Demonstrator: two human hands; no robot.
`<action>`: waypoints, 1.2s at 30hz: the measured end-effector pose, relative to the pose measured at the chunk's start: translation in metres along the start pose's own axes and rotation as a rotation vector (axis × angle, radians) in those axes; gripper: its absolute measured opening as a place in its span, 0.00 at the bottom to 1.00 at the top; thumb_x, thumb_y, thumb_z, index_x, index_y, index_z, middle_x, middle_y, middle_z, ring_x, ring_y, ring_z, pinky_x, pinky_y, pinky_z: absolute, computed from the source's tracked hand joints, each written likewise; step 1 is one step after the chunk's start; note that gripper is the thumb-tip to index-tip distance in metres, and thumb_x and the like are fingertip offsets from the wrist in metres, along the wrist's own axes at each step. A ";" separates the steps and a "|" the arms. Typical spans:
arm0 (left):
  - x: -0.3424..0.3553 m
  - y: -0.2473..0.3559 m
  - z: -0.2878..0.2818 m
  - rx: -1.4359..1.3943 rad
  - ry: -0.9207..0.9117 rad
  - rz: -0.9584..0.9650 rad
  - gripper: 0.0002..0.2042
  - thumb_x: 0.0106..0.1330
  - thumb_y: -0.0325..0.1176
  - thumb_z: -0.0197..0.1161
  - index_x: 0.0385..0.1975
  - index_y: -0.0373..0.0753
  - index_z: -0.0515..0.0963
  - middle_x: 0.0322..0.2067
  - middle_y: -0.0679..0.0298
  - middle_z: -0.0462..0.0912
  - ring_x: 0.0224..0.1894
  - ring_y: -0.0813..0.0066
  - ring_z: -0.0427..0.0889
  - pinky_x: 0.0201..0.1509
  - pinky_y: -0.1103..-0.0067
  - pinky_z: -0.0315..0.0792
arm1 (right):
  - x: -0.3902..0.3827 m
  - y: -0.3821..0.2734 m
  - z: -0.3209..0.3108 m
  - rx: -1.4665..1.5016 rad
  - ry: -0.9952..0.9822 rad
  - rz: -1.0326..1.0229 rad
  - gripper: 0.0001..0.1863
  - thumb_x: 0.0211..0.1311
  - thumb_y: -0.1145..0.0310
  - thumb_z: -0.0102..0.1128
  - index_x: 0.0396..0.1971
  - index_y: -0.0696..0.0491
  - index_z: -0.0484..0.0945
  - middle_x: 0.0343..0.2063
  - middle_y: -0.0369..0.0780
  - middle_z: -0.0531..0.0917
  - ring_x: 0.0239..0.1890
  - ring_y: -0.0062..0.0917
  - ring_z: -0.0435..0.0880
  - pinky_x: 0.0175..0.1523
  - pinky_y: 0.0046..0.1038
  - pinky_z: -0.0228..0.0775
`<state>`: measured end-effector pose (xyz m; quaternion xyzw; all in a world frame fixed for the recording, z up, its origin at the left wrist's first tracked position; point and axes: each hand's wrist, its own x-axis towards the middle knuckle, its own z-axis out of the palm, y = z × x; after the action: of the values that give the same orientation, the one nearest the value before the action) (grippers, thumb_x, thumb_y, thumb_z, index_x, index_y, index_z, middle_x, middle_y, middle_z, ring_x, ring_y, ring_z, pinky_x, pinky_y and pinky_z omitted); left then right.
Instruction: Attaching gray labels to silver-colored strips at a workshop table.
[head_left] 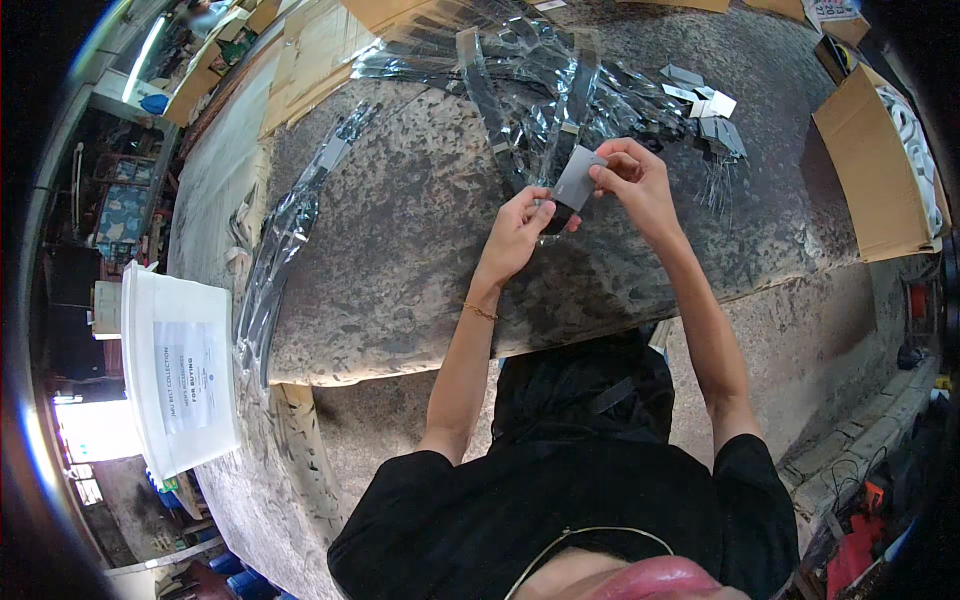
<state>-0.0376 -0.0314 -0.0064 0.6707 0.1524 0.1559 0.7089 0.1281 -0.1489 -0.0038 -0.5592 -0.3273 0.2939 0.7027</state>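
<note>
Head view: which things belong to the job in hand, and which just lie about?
Likely for the job:
grey card in right hand
black item in left hand
wrapped strips
loose cards

Likely lying about:
white tub
cardboard box

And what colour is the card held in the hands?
Grey; the card shows in the head view.

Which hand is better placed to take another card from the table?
Probably the right hand, though pinching the grey card: it's nearer the loose cards than the left hand.

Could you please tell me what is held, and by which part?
Right hand: grey card, by its right edge. Left hand: apparently a black strip, by its end.
</note>
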 end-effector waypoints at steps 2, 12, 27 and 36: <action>0.000 0.000 0.001 0.005 0.036 -0.020 0.10 0.70 0.29 0.52 0.45 0.29 0.71 0.34 0.56 0.84 0.38 0.76 0.83 0.45 0.81 0.74 | 0.001 -0.004 0.000 0.010 -0.003 0.008 0.09 0.57 0.75 0.62 0.38 0.56 0.76 0.27 0.35 0.81 0.29 0.15 0.78 0.33 0.18 0.72; 0.009 -0.007 0.000 -0.052 0.123 -0.006 0.10 0.65 0.27 0.60 0.42 0.29 0.73 0.31 0.56 0.84 0.32 0.78 0.83 0.35 0.86 0.75 | 0.005 0.005 -0.001 -0.024 -0.063 0.009 0.10 0.56 0.76 0.62 0.38 0.56 0.76 0.26 0.35 0.81 0.29 0.14 0.78 0.33 0.19 0.73; 0.028 0.014 0.006 -0.088 0.002 -0.017 0.13 0.71 0.31 0.52 0.51 0.33 0.68 0.35 0.60 0.82 0.37 0.78 0.80 0.42 0.84 0.71 | -0.005 -0.006 0.005 -0.147 -0.012 -0.021 0.11 0.56 0.76 0.63 0.40 0.56 0.76 0.27 0.35 0.81 0.30 0.15 0.79 0.36 0.20 0.73; 0.039 0.012 -0.003 0.113 0.067 0.078 0.08 0.67 0.31 0.59 0.39 0.33 0.72 0.23 0.67 0.78 0.24 0.87 0.72 0.26 0.85 0.65 | 0.003 -0.032 0.005 -0.034 0.120 -0.141 0.10 0.54 0.79 0.63 0.38 0.57 0.76 0.25 0.34 0.80 0.28 0.15 0.79 0.34 0.18 0.73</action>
<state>-0.0035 -0.0117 0.0051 0.7096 0.1583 0.1968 0.6578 0.1276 -0.1508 0.0288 -0.5634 -0.3282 0.2043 0.7302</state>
